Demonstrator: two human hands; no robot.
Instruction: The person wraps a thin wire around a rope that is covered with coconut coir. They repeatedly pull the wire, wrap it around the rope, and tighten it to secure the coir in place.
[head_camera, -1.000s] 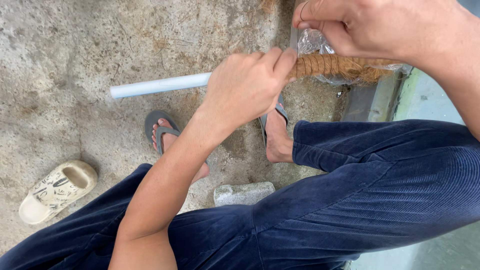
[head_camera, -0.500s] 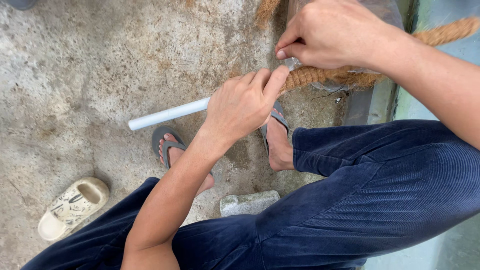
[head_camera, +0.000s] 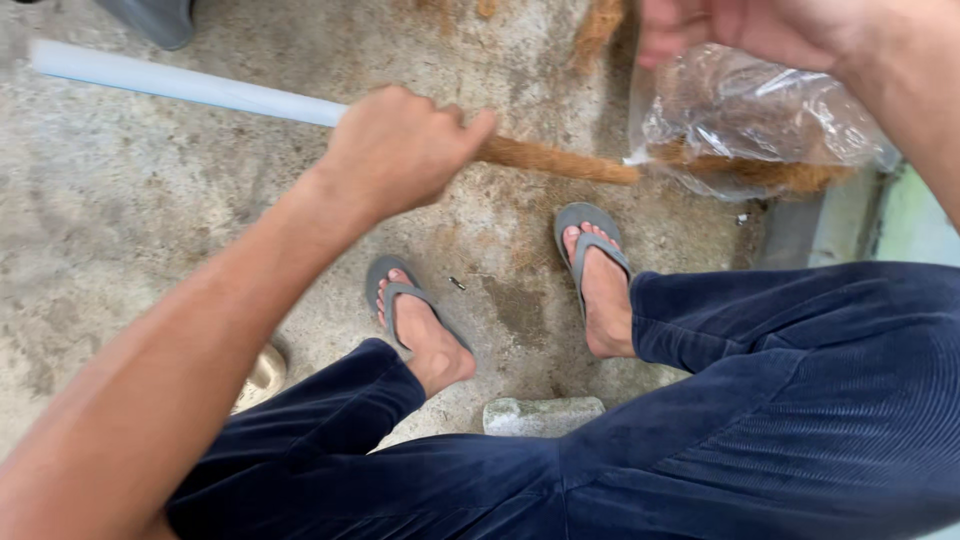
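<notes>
- The coir-wrapped pipe (head_camera: 560, 160) hangs above the concrete floor (head_camera: 120, 220), a pale plastic pipe whose bare end runs toward the top left corner of the view and whose brown fibre-covered end points right, into the mouth of a clear plastic bag (head_camera: 760, 120).
- The left hand (head_camera: 400, 150) is closed in a fist round the pipe where the bare plastic meets the fibre wrap. A loosened fist could let the smooth pipe slide or spin, and the wrap may slacken.
- The right hand (head_camera: 740, 28) sits at the top edge, partly cut off and blurred. It appears to pinch the bag's upper part, but I cannot tell how tightly its fingers close. If that hold slips, the bag with its loose coconut fibre could drop to the floor and spill.
- The fibre wrap looks thin near its right tip; a hard pull could likely fray it or strip it off.
- Feet in grey flip-flops (head_camera: 590, 240) stand right under the pipe, with a stone block (head_camera: 545, 415) between the legs, so a dropped pipe may strike toes.
</notes>
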